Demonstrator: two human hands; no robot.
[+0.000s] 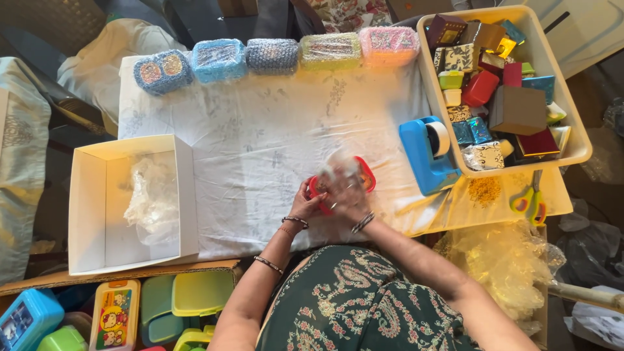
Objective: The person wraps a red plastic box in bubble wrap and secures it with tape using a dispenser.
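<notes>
Surface: the tabletop (273, 149) lay under a white patterned cloth, crowded at every edge, with its middle left bare as working room.
Head view, hands: both hands met at the near edge of the cloth over a small red box (366, 175).
Left hand: the left hand (305, 203) was clamped on the box's left side, seemingly to steady it.
Right hand: the right hand (348, 194) lay closed over the top, pressing clear wrap (338, 162) down onto the box; the fingers blurred, so the exact grip could not be told.
Red box: it sat on the cloth just left of the blue tape dispenser (426, 156), near enough for tape to be pulled without a reach.
Far edge: five bubble-wrapped boxes (273, 55) stood in a row, apart from the work.
Right: a cream bin (575, 130) held small boxes of many colours.
Scissors: a yellow-handled pair (532, 201) lay just below the bin.
Left: an open white carton (91, 201) held a crumpled clear sheet.
Near edge: bright plastic lunch boxes (117, 312) were stacked below the carton.
</notes>
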